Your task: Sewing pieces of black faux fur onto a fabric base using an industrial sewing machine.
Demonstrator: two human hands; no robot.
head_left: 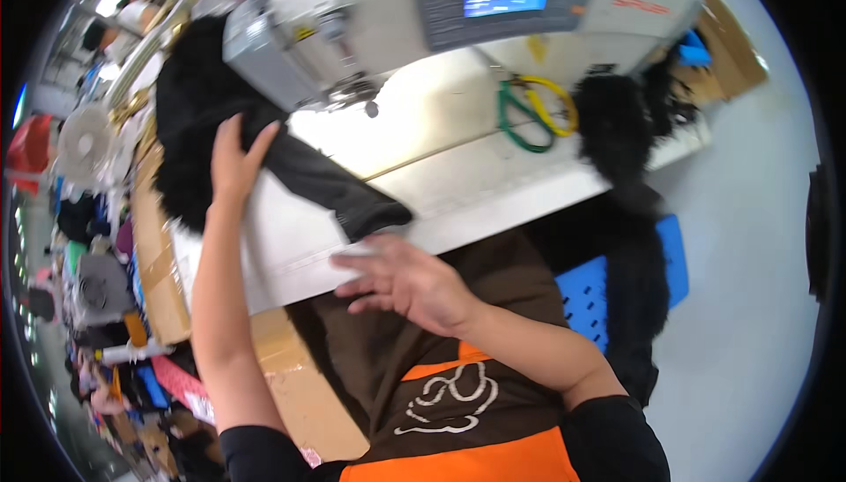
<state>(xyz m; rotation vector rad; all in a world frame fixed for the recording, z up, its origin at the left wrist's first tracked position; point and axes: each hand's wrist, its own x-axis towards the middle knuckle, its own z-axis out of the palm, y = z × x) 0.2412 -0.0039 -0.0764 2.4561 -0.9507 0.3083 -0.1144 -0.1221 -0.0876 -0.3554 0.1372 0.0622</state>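
A black furry fabric piece [196, 77] lies at the left of the white sewing table [458, 196], with a smoother dark strip [322, 181] reaching toward the near edge. My left hand [236, 160] rests on it, thumb and fingers spread. Just off the strip's near end, my right hand [410, 284] hovers with its fingers apart and nothing seen in them; it is slightly blurred. Beyond the strip stands a white sewing machine [370, 19], whose presser foot [352, 91] is over the table, apart from both hands.
Scissors [526, 136] with green and yellow handles lie right of the presser foot. More black fur [612, 125] sits at the table's right end and hangs down over a blue plastic seat [672, 257]. Cardboard [304, 394] is below the table's front edge. A fan [86, 143] stands far left.
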